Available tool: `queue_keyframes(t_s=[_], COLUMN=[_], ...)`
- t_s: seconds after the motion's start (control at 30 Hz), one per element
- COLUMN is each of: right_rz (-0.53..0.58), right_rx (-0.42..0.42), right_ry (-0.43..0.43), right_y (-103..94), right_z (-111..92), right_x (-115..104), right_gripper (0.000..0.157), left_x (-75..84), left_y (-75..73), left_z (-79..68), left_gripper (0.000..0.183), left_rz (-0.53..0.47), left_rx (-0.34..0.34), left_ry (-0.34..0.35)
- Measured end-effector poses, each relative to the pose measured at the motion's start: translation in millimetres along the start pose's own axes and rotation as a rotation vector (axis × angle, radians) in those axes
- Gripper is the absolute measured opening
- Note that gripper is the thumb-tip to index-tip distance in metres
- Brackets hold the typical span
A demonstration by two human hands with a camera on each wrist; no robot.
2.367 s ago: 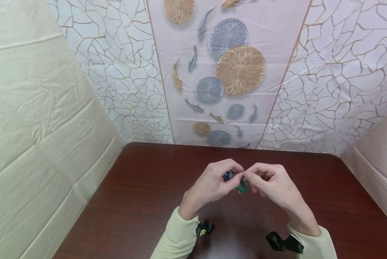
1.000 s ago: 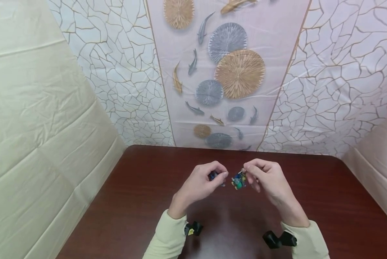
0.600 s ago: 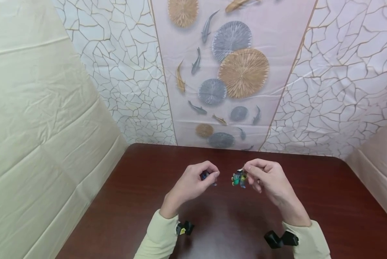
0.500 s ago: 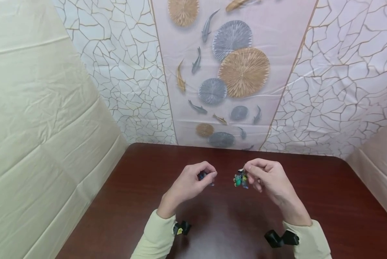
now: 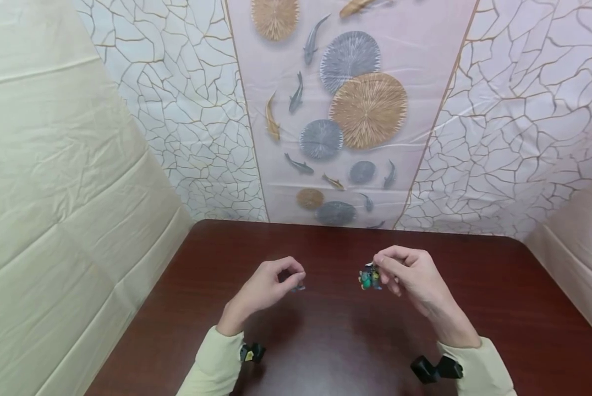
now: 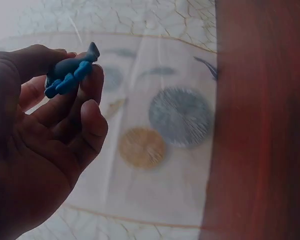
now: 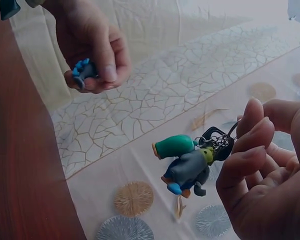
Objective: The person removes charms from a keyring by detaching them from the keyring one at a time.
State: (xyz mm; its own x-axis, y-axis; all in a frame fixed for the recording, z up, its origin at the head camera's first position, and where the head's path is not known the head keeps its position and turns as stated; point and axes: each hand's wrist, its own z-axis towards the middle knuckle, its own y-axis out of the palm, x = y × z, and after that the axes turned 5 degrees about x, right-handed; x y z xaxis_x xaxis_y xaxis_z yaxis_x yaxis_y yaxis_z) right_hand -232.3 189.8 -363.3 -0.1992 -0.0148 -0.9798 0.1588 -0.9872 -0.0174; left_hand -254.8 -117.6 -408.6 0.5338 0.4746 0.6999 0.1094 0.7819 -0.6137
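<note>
My left hand point(image 5: 261, 286) pinches a small grey-and-blue rubber figure point(image 6: 67, 75) between thumb and fingertips. From the head only a sliver of that figure shows below the fingertips. To the right, my right hand point(image 5: 417, 280) pinches the metal ring point(image 7: 234, 129) of a keychain, from which chains and rubber charms hang. Among the charms are a green one point(image 7: 176, 146) and a larger grey one point(image 7: 187, 170) with blue and orange parts. A black piece point(image 7: 212, 134) shows near the ring. Both hands are above the table, well apart from each other.
A dark red-brown table point(image 5: 335, 341) lies under both hands. A patterned cloth point(image 5: 370, 110) with fish and discs hangs behind it, and a cream cloth point(image 5: 78, 220) slopes along the left. Black wrist cameras point(image 5: 434, 369) are strapped at the sleeves.
Both hands were together at the charms 2.4 seconds ago. Since then the left hand has moved away leftward with the small figure, while the right hand has stayed nearly in place, holding the keychain.
</note>
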Motion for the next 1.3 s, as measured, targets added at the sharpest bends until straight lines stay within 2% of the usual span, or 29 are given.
queue_keyframes(t_s=[0.3, 0.6, 0.83, 1.07, 1.3], right_rz=[-0.026, -0.020, -0.018, -0.028, -0.032], right_rx=[-0.010, -0.007, -0.004, -0.020, -0.017], right_ry=[0.012, 0.013, -0.001, -0.014, -0.017], right_y=[-0.3, -1.3, -3.0, -4.5, -5.2], right_z=[-2.1, -3.5, -3.9, -4.2, -5.1], right_x=[6.0, 7.6, 7.0, 5.5, 3.3], right_gripper=[0.011, 0.013, 0.011, 0.019, 0.017], left_x=[-41.2, -69.3, -78.4, -82.3, -83.7], left_y=[-10.7, -12.6, -11.4, -8.3, -7.9], left_z=[-4.1, 0.3, 3.2, 4.0, 3.2], left_gripper=[0.007, 0.008, 0.010, 0.008, 0.008], left_rz=[0.099, 0.187, 0.272, 0.362, 0.384], left_rx=[-0.117, -0.114, -0.093, -0.128, -0.144], left_ry=[-0.216, -0.371, -0.421, -0.455, -0.476])
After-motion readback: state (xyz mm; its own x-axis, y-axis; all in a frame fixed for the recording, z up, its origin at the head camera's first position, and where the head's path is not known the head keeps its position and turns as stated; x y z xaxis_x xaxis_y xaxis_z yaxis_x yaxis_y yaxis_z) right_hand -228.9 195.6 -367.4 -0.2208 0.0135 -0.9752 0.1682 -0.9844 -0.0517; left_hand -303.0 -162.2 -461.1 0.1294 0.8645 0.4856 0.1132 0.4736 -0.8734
